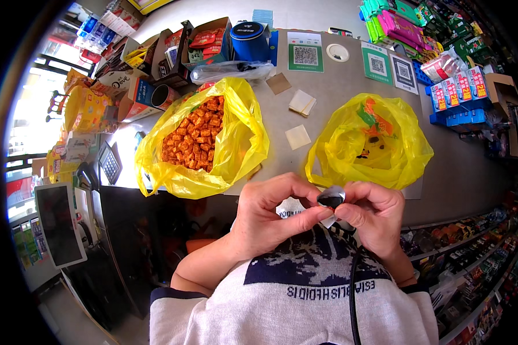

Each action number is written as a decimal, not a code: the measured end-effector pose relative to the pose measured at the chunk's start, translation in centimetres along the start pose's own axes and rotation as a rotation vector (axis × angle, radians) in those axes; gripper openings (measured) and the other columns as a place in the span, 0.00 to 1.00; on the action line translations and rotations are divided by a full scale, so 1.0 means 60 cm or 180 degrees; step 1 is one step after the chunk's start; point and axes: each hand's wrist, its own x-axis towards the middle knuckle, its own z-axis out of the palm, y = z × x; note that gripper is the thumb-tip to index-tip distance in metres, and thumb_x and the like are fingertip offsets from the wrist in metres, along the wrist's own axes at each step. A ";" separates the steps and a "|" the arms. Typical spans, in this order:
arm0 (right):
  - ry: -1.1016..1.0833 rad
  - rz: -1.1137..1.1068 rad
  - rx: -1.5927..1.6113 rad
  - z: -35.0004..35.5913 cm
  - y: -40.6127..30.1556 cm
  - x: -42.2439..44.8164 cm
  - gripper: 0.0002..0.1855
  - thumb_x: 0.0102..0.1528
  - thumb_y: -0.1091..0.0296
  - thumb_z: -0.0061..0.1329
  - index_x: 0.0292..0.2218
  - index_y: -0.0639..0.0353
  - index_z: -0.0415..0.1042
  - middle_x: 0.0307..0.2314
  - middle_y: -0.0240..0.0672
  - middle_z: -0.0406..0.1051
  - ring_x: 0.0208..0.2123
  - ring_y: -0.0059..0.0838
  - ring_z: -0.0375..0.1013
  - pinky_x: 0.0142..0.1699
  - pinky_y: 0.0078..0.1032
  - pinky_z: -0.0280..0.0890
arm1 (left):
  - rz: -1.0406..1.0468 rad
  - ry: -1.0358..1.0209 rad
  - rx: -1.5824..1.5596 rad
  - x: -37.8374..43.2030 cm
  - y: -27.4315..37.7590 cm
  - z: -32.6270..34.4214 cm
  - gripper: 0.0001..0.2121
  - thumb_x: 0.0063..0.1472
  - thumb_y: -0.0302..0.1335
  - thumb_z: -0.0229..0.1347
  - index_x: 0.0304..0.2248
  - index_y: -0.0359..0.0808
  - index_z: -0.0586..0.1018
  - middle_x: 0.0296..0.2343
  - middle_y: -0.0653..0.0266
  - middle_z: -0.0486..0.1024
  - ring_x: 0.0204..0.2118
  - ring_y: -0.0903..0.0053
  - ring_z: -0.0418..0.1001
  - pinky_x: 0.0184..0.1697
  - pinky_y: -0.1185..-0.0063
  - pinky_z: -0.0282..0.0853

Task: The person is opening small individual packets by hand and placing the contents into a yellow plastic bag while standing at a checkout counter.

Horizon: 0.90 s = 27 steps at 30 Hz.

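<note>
Between the fingertips of my left hand (280, 211) and my right hand (373, 211) is a small rolled piece of whitish paper or foil (337, 192). Its round mouth looks dark inside; I cannot tell whether it contains anything. Both hands are in front of my chest at the counter's near edge. A yellow plastic bag (246, 146) beyond my left hand gapes wide, filled with reddish-orange seasoned cubes (194, 138). Beyond my right hand, another yellow plastic bag (397, 159) lies spread, with a few small dark pieces at its bottom.
On the grey counter (280, 168) lie a white paper square (298, 137), a paper stack (302, 102) and a brown square (279, 83). Snack boxes (207, 41), a blue canister (249, 41) and printed code cards (305, 51) stand farther back. A calculator (109, 162) is left.
</note>
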 end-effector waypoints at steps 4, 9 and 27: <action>0.0104 -0.0061 -0.0154 0.005 -0.002 -0.002 0.07 0.46 0.78 0.52 0.30 0.69 0.70 0.25 0.30 0.69 0.28 0.14 0.64 0.35 0.13 0.59 | -0.0018 0.0006 0.0080 0.001 0.003 -0.001 0.06 0.46 0.22 0.61 0.25 0.31 0.76 0.22 0.66 0.74 0.25 0.85 0.70 0.29 0.86 0.65; 0.0204 -0.0012 -0.0135 0.007 0.002 -0.003 0.08 0.46 0.76 0.52 0.30 0.68 0.68 0.25 0.27 0.67 0.25 0.12 0.60 0.32 0.11 0.56 | 0.0234 -0.0027 0.0352 0.002 0.007 0.000 0.07 0.46 0.22 0.61 0.25 0.31 0.76 0.22 0.64 0.74 0.25 0.83 0.71 0.29 0.86 0.66; 0.0149 -0.0448 0.0025 0.002 0.017 0.005 0.09 0.46 0.80 0.52 0.31 0.67 0.67 0.26 0.31 0.68 0.30 0.15 0.65 0.36 0.13 0.58 | 0.0588 0.0130 0.0036 0.015 -0.006 0.011 0.10 0.46 0.15 0.58 0.31 0.29 0.77 0.28 0.60 0.73 0.31 0.79 0.71 0.35 0.83 0.65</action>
